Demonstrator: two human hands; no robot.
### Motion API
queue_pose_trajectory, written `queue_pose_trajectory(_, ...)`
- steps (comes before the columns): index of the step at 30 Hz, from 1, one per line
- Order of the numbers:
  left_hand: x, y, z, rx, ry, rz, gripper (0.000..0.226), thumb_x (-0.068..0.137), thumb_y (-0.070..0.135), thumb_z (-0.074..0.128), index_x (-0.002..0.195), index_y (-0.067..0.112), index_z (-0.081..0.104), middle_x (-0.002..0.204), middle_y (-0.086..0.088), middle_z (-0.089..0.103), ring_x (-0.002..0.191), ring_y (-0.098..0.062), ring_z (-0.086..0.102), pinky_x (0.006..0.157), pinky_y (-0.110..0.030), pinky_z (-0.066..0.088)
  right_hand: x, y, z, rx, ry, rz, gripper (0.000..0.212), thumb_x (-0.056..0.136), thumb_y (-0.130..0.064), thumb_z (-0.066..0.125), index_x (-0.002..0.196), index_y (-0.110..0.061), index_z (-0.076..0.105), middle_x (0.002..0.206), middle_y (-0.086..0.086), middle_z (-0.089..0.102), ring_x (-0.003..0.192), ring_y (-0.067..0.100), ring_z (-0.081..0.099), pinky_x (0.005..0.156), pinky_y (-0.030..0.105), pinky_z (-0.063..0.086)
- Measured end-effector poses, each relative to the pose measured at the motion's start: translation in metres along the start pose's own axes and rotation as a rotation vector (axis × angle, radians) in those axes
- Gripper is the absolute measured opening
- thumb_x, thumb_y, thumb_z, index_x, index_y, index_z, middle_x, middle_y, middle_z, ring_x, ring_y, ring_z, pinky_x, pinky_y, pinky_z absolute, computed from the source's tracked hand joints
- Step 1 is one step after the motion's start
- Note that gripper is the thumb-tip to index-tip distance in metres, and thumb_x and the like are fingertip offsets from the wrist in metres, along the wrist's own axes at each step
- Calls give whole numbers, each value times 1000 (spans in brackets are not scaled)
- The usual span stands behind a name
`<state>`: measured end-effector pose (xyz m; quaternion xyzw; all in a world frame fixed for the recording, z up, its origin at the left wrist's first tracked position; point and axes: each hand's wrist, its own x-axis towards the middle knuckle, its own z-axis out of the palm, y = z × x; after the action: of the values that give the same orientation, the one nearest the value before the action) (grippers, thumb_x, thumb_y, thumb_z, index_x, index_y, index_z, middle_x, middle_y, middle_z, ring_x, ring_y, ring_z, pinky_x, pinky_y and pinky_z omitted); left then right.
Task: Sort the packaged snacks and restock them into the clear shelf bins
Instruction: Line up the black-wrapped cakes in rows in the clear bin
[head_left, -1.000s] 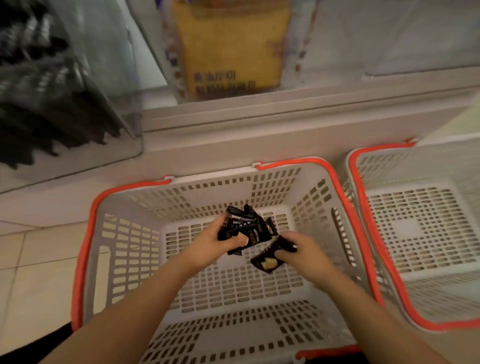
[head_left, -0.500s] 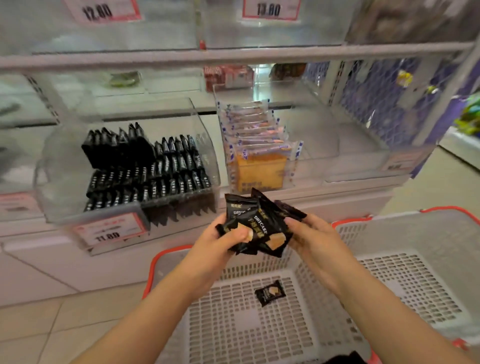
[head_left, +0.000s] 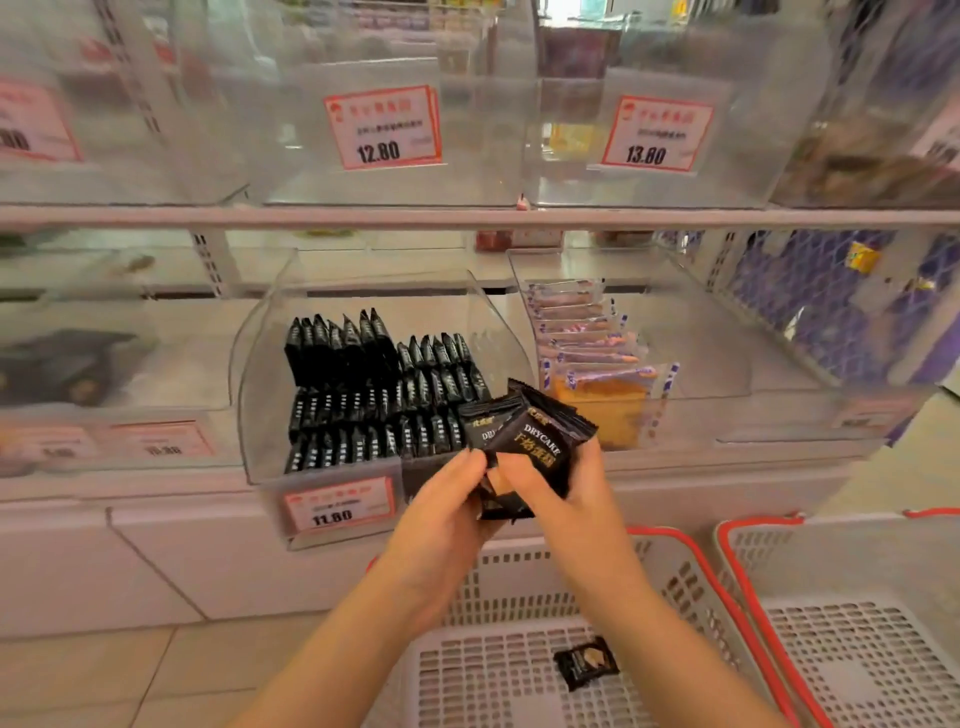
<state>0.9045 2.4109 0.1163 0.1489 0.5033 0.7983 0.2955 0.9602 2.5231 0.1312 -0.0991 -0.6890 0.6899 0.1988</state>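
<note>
Both hands hold a bunch of black DRYCAKE snack packets (head_left: 537, 436) in front of the lower shelf. My left hand (head_left: 447, 501) grips the bunch from the left and my right hand (head_left: 563, 493) grips it from the right, thumb across the front packet. Just behind stands a clear bin (head_left: 270, 374) with rows of the same black packets (head_left: 374, 395) standing upright. One black packet (head_left: 586, 664) lies on the floor of the white basket (head_left: 519, 670) below my arms.
A second clear bin (head_left: 691, 332) to the right holds orange-and-white wrapped snacks (head_left: 592, 358). Another white basket with a red rim (head_left: 857, 654) stands at the right. Upper shelf bins carry price tags 12.80 (head_left: 382, 127) and 13.80 (head_left: 655, 134). Tiled floor lies lower left.
My hands rose out of the basket with the black packets, up to the front of the bin of black packets. One packet stayed on the basket floor. My view lifted to the shelves.
</note>
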Motion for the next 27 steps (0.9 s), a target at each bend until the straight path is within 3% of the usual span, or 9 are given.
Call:
queue_pose_trajectory(4, 5, 25, -18, 266, 19, 43, 38, 78, 45, 59, 108, 25, 67, 113, 0, 68, 110, -16, 60, 91, -47, 48, 13, -17, -3, -195, -166, -61, 37, 84, -22, 67, 110, -38, 47, 103, -23, 64, 97, -15, 55, 83, 6, 44)
queue_pose_trajectory(8, 6, 47, -14, 491, -8, 77, 24, 82, 52, 51, 99, 40, 64, 81, 26, 67, 72, 11, 59, 63, -16, 44, 28, -31, 9, -331, -252, -202, 43, 83, -25, 59, 113, -56, 51, 133, -10, 51, 137, 12, 32, 113, 31, 28)
queue_pose_trajectory(12, 14, 75, -14, 865, -64, 70, 22, 92, 56, 33, 101, 45, 49, 69, 29, 62, 59, 12, 55, 51, -10, 42, 40, -32, 25, -411, -416, -183, 46, 92, -20, 52, 108, -63, 45, 154, -12, 17, 128, -27, -9, 94, -8, 8)
queue_pose_trajectory(14, 21, 84, -20, 996, -105, 92, 45, 87, 63, 26, 115, 36, 47, 92, 18, 66, 84, 4, 61, 77, -22, 49, 50, -35, 30, -421, -477, -135, 48, 92, -25, 50, 128, -52, 33, 155, -18, 9, 112, -41, -4, 90, -10, 10)
queue_pose_trajectory(16, 35, 87, -26, 883, -66, 117, 47, 86, 60, 29, 118, 33, 51, 109, 12, 63, 102, -3, 58, 95, -25, 43, 65, -40, 37, -405, -523, -85, 72, 91, -26, 52, 138, -50, 4, 137, -40, 29, 111, -36, 21, 99, 3, 20)
queue_pose_trajectory(18, 51, 90, -28, 576, 81, 88, 26, 97, 36, 37, 103, 26, 61, 99, 3, 65, 97, -15, 59, 98, -40, 41, 84, -47, 46, -459, -493, -29, 97, 87, -27, 57, 139, -42, -24, 124, -28, 50, 112, -9, 48, 93, 14, 36)
queue_pose_trajectory(20, 69, 96, -38, 448, 252, 48, 25, 98, 17, 38, 94, 11, 62, 83, -1, 63, 82, -19, 58, 95, -48, 42, 107, -50, 58, -543, -435, 17, 105, 83, -24, 61, 143, -32, -24, 122, -7, 56, 101, 7, 58, 76, 14, 44)
queue_pose_trajectory(24, 87, 114, -71, 917, 262, 80, 23, 92, 20, 47, 111, 20, 59, 83, 9, 67, 75, -10, 62, 69, -21, 47, 150, -38, 74, -670, -356, 138, 108, 78, -25, 64, 146, -21, -20, 115, 3, 62, 92, 16, 63, 73, 24, 51)
queue_pose_trajectory(27, 106, 131, -91, 1479, 275, 84, 31, 90, 25, 47, 120, 21, 55, 99, 6, 66, 87, -9, 59, 76, -23, 48, 176, -21, 82, -812, -329, 167, 112, 75, -28, 66, 145, -20, -22, 119, 9, 59, 98, 23, 61, 86, 36, 52)
